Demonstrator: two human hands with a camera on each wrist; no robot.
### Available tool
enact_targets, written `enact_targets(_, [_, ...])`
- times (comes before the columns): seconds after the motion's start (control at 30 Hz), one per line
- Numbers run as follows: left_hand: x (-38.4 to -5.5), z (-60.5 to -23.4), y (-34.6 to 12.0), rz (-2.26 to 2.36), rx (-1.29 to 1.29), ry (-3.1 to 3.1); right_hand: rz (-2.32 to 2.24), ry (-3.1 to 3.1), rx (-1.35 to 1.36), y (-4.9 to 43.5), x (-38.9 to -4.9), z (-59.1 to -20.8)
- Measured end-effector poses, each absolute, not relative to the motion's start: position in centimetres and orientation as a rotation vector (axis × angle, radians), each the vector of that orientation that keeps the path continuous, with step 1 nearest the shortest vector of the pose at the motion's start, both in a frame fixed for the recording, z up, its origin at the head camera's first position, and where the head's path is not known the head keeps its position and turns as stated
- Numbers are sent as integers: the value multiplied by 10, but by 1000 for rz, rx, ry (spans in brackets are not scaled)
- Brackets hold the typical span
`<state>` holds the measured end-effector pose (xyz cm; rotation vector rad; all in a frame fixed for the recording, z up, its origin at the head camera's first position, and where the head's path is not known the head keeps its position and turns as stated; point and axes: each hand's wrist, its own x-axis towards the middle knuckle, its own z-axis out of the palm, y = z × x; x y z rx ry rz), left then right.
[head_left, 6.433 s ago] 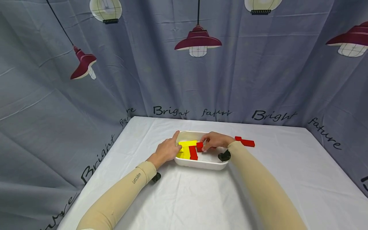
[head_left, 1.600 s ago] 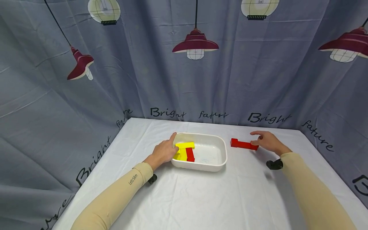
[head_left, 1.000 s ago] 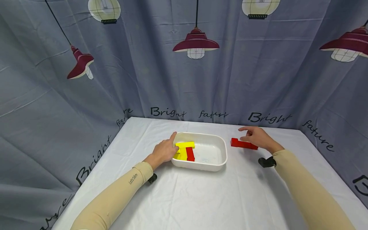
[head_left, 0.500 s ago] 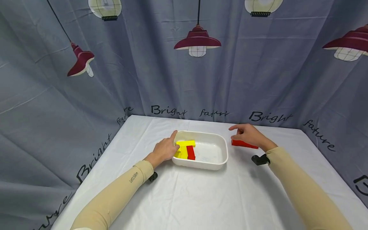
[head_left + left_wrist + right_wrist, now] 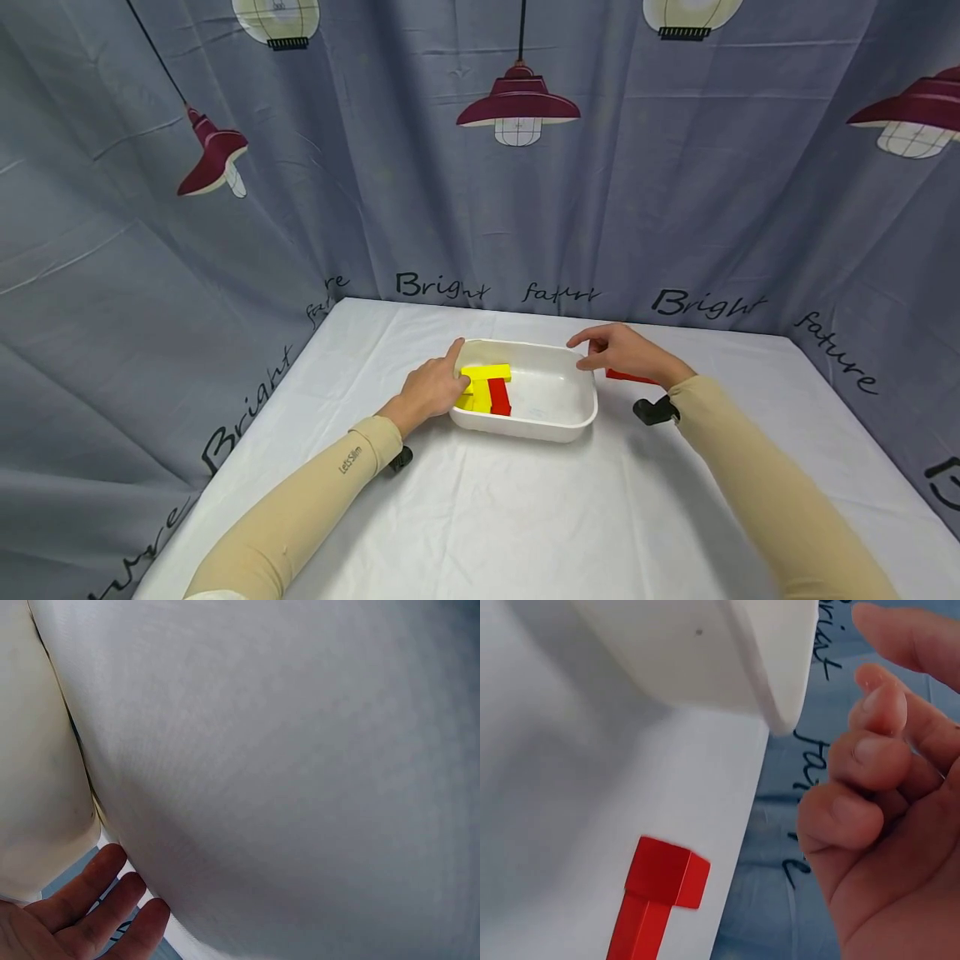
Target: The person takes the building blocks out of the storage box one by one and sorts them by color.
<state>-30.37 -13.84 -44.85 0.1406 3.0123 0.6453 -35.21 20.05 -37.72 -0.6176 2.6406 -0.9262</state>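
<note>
My left hand (image 5: 426, 396) holds the left end of a white plastic tray (image 5: 517, 428), thumb inside the rim and index finger along it. Three of its fingers (image 5: 122, 904) show outside the tray wall in the left wrist view. Several yellow blocks (image 5: 485, 372) and one red block (image 5: 498, 397) lie at the tray's left end. Over the tray's right rim hovers my right hand (image 5: 626, 350), empty; thumb and index are apart, the others bent. Red blocks (image 5: 660, 868) lie end to end on the table beyond the tray, partly hidden by that hand in the head view.
White cloth covers the table (image 5: 525, 517). A grey-blue curtain (image 5: 405, 192) printed with lamps and lettering hangs behind its far edge. Black wrist cameras (image 5: 656, 410) sit under both wrists.
A red block that my right hand held in the tray has left it, and the red row on the table is longer. That hand has since moved left, empty, to the tray's right rim.
</note>
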Motion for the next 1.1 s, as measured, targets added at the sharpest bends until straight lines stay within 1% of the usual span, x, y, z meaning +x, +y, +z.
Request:
enact_targets(0.4, [-304, -448, -139, 622, 138, 3035, -914, 2507, -748, 167, -359, -380])
enact_targets(0.77, [-304, -448, -138, 633, 122, 3020, -931, 2350, -715, 143, -367, -388])
enact_targets(1.1, [-304, -449, -137, 634, 123, 3025, -907, 2262, -728, 125, -374, -403])
